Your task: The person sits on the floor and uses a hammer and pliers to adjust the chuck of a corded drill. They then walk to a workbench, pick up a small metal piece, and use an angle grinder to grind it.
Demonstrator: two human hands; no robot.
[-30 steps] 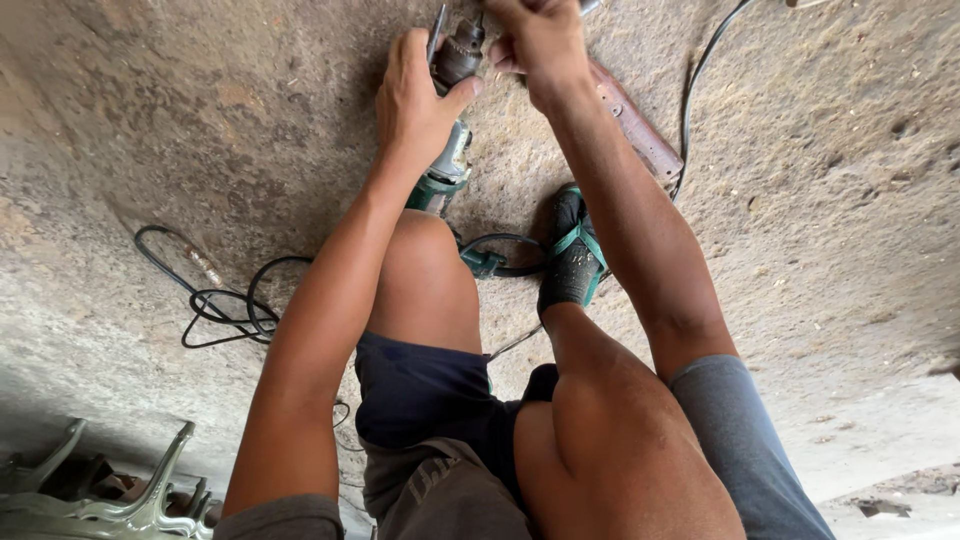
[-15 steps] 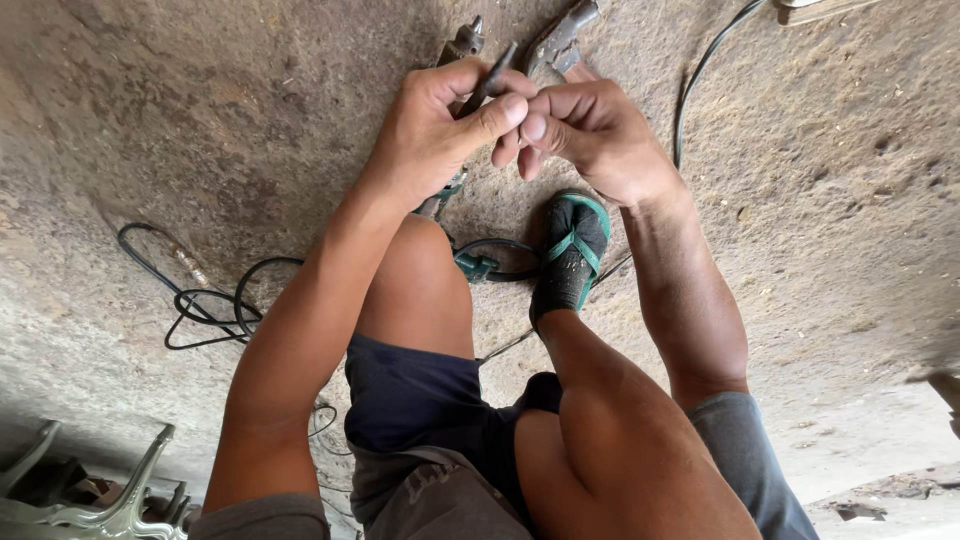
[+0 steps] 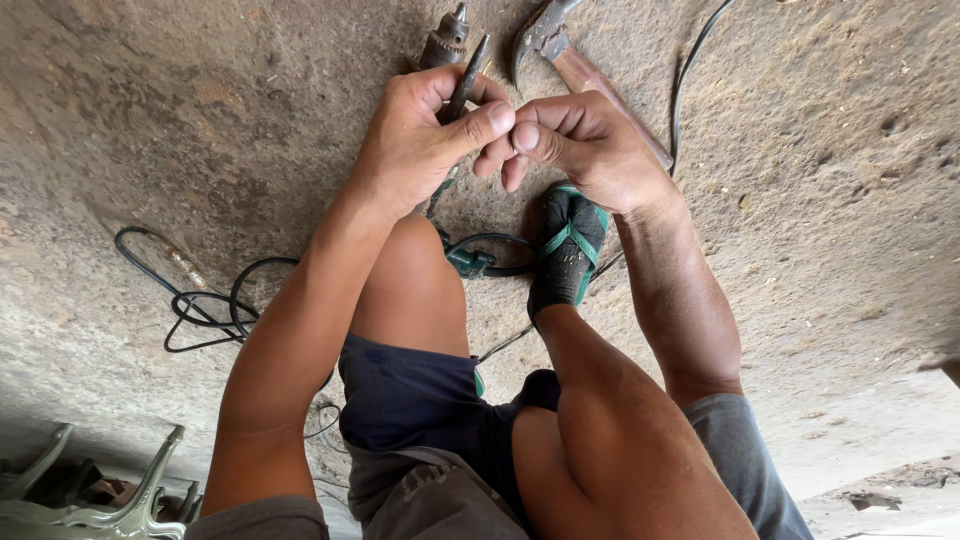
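My left hand (image 3: 425, 140) is closed around a thin dark metal rod (image 3: 470, 70), whose tip sticks up past my thumb. My right hand (image 3: 585, 140) is curled, its fingertips pressed against my left thumb; I see nothing in it. Both hands hover over my bent knees. Just beyond them on the concrete floor (image 3: 200, 120) lie a rusty drill chuck (image 3: 445, 40) and a claw hammer (image 3: 560, 50) with a wooden handle. My foot in a dark sandal with green straps (image 3: 565, 245) rests below my right hand.
A black cable (image 3: 200, 300) lies coiled on the floor at left, and another cable (image 3: 690, 60) runs off at top right. A teal plug (image 3: 468, 262) sits by my foot. Pale metal frame parts (image 3: 120, 500) stand at the bottom left.
Both hands have pulled back from the tools on the floor toward my knees. My left hand now holds the thin rod, and my right hand has come against it.
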